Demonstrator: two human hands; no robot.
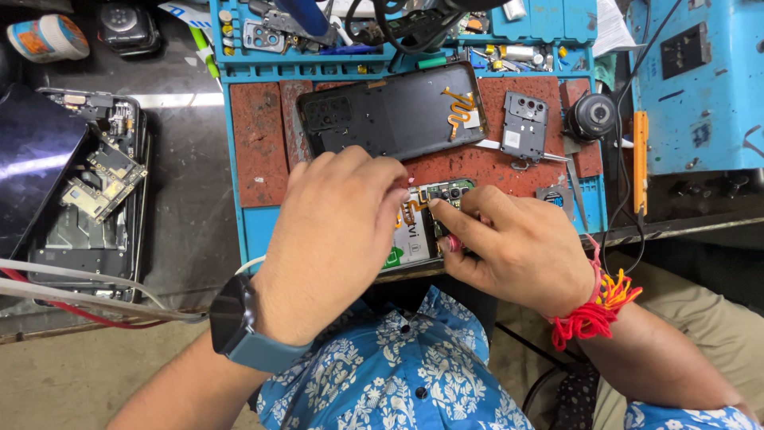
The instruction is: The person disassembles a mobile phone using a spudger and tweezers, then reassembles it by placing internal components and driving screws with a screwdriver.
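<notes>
Two hands work on an opened phone [422,227] on a blue mat [255,227].
Left hand [338,239] pinches its top edge; right hand [517,251], at 3 o'clock, grips a red-handled tool [452,241] against it.

White battery label with green patch [410,243] under the hands, perhaps a dark screen [36,159] far left

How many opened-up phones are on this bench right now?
2: one opened phone under both hands on the blue mat, one gutted phone at far left. Others may be hidden.
</notes>
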